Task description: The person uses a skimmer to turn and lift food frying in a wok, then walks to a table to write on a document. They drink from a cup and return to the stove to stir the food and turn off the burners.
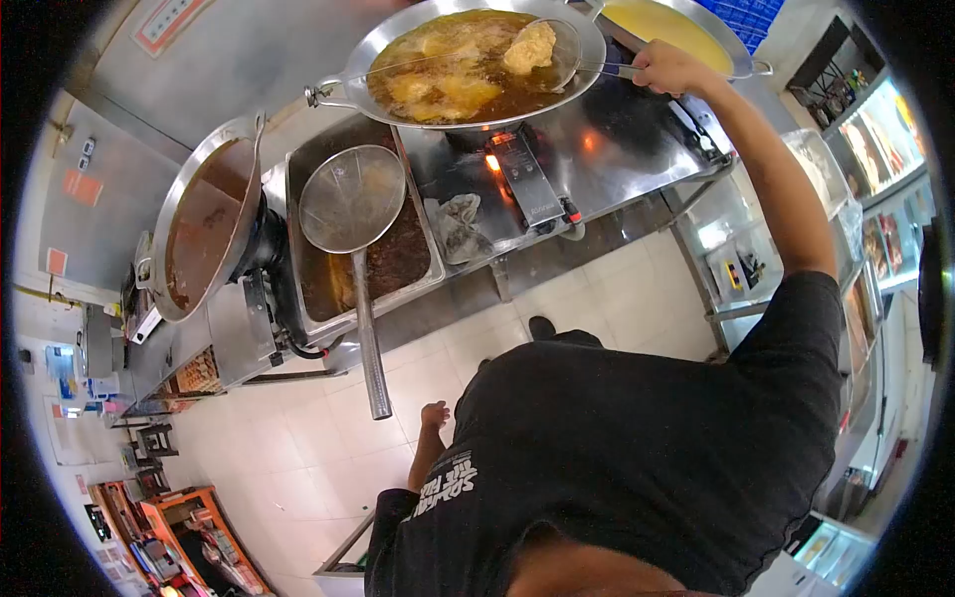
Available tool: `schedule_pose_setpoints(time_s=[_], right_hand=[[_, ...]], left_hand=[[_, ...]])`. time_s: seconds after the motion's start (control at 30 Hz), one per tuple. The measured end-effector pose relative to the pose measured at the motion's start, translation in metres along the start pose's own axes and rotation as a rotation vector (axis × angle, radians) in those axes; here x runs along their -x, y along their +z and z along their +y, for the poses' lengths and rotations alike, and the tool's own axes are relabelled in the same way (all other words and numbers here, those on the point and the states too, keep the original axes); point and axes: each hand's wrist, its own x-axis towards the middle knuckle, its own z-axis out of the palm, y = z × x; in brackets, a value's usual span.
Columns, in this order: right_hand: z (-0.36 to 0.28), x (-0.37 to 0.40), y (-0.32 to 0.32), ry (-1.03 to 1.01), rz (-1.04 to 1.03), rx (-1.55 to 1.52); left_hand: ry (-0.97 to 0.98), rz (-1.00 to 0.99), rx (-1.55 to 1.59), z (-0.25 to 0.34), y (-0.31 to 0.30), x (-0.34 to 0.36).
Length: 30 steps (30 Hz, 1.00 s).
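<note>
- the right hand (665, 68) is stretched out to the far right, clamped around the thin metal handle of a wire skimmer (557, 45).
- the skimmer's basket sits over the right part of a wide wok (343, 85), and a golden battered piece (529, 47) lies in it, at the surface of the oil.
- more pale pieces (443, 90) float in the dark oil in the left and middle of that wok.
- a small flame (492, 161) shows under the wok, at the burner in the steel tabletop (622, 149).
- just beyond the right hand stands a second pan (741, 60) filled with yellow liquid.
- a crumpled grey rag (458, 227) lies on the tabletop, nearer than the burner.
- left of the rag is a rectangular tray (413, 254) of dark oil, with a round mesh strainer (351, 197) resting across it, its long handle pointing out over the floor.
- further left, a big wok (204, 224) of brown liquid sits tilted on its burner.
- the left hand (435, 414) hangs low beside the black shirt, well away from the stove, fingers loose and apart, holding nothing.
- pale floor tiles (318, 448) lie under it.
</note>
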Motion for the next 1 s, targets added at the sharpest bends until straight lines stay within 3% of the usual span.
schedule_pose_setpoints(time_s=[0.03,0.13,0.27,0.33,0.47,0.67,0.77,0.87,0.97,1.0], right_hand=[[-0.005,0.004,0.002,0.011,0.026,0.07],[0.038,-0.03,0.033,-0.418,0.327,0.542],[-0.019,0.021,0.046,-0.185,0.387,0.455],[-0.026,0.026,0.053,-0.174,0.392,0.546],[-0.035,0.053,0.058,-0.292,0.441,0.675],[-0.075,0.1,0.044,-0.176,0.486,0.615],[-0.066,0.082,0.03,-0.197,0.539,0.613],[-0.047,0.028,0.016,-0.149,0.56,0.598],[-0.034,-0.023,0.008,-0.114,0.553,0.565],[-0.03,-0.04,0.006,-0.109,0.561,0.543]], left_hand=[[0.01,-0.051,-0.05,0.0,-0.002,0.001],[-0.11,-0.201,-0.158,0.013,-0.016,0.002],[-0.206,-0.135,0.016,0.015,-0.023,0.004],[-0.159,-0.081,0.058,0.013,-0.028,0.003],[0.128,-0.004,-0.034,-0.02,-0.03,-0.021],[-0.071,0.05,0.015,0.007,-0.043,-0.029],[0.119,-0.06,-0.547,0.034,-0.056,-0.028],[0.256,0.005,-0.61,0.041,-0.058,-0.026],[-0.038,-0.078,-0.393,0.041,-0.051,-0.032],[0.06,-0.016,-0.466,0.041,-0.049,-0.029]])
